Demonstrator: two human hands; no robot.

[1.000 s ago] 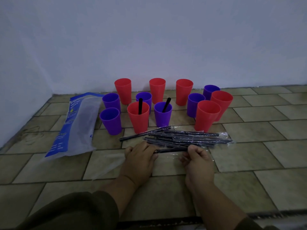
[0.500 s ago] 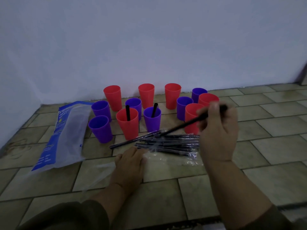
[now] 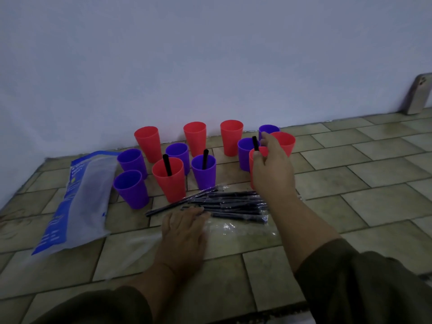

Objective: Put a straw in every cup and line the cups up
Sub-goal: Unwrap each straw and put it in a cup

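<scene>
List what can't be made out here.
Head view:
Red plastic cup: mostly hidden by the right hand, so how deep the black plastic straw sits is unknowable.
Blue-and-clear plastic bag: print blurred, unreadable.
Grey object: cut off by right edge.
Pile of wrapped black straws: count unclear, overlapping, partly under left hand.

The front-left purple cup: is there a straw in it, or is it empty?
No straw. The purple cup stands upright, its mouth showing nothing inside; the red cup beside it holds a black straw.

Red cups (image 3: 195, 137), purple cups (image 3: 131, 189), black straws (image 3: 233, 203), blue-white bag (image 3: 77, 197)
</scene>
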